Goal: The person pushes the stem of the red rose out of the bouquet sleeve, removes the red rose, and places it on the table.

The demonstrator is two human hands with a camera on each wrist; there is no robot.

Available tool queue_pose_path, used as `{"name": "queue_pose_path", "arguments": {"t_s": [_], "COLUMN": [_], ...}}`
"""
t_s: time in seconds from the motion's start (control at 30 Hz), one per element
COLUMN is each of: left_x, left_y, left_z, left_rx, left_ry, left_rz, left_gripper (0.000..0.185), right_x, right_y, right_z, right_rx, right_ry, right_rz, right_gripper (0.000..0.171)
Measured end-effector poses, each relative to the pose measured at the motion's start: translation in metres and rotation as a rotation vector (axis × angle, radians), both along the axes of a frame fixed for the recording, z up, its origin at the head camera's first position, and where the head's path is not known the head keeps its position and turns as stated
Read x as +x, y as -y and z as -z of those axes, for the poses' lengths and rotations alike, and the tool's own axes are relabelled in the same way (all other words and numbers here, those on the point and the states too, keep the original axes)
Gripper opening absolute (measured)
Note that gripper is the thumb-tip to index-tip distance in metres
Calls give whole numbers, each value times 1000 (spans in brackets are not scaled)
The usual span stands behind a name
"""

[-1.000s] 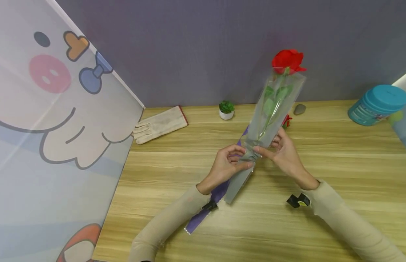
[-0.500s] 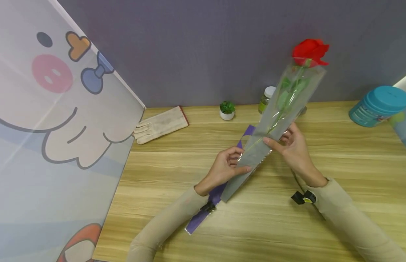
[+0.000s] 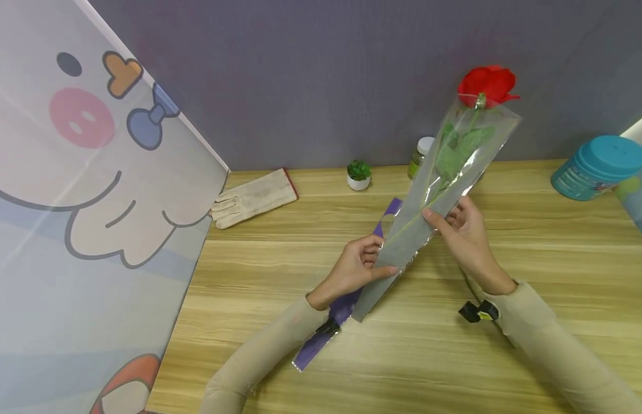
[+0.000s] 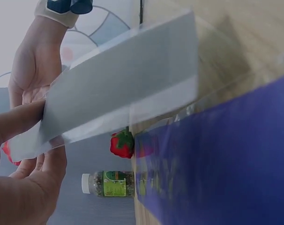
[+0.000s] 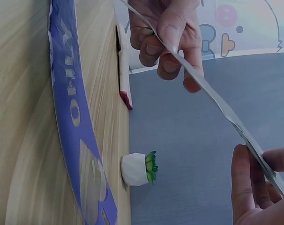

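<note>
A red artificial rose (image 3: 488, 86) with green leaves stands in a long sleeve (image 3: 398, 241), clear in front and grey behind. Its bloom sticks out above the sleeve's mouth. My left hand (image 3: 352, 270) pinches the lower part between thumb and fingers. Higher up, my right hand (image 3: 466, 241) grips the sleeve's right edge, thumb in front and fingers behind. The sleeve slants up to the right, raised off the table. Beneath it lies a purple sleeve (image 5: 69, 93) with pale lettering. A second red flower (image 4: 122, 143) shows low in the left wrist view; the head view hides it.
Along the table's back edge are a work glove (image 3: 259, 198), a small potted succulent (image 3: 359, 174) and a white-capped jar (image 3: 420, 155) partly behind the sleeve. A teal tub (image 3: 597, 167) stands at the right. A dark cable (image 3: 471, 287) runs beneath my right wrist.
My right hand has moved up and right, and the rose with it. The sleeve, bunched between my hands a second ago, now stretches straight. The jar behind has come into view.
</note>
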State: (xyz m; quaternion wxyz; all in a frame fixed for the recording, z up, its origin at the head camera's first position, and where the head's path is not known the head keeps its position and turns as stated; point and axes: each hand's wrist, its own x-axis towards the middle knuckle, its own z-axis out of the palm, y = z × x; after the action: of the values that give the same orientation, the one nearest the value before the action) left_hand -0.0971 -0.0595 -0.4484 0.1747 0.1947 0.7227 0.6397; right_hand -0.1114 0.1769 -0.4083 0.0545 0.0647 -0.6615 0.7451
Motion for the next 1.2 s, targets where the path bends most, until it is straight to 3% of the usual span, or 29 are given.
{"name": "queue_pose_path", "arguments": {"t_s": [0.37, 0.73, 1.2], "left_x": [-13, -18, -18], "left_y": [-2, -10, -14], "left_z": [-15, -20, -18], "left_rx": [3, 54, 78], "left_ry": [-18, -17, 14], "left_rz": [-11, -52, -74], "left_gripper": [46, 46, 43], "right_x": [1, 1, -1], "right_y": [4, 9, 10], "right_z": [-1, 6, 6], "right_rx": [42, 81, 73], "right_ry": [-2, -22, -23], "right_rz": [7, -46, -56], "right_gripper": [39, 52, 37]}}
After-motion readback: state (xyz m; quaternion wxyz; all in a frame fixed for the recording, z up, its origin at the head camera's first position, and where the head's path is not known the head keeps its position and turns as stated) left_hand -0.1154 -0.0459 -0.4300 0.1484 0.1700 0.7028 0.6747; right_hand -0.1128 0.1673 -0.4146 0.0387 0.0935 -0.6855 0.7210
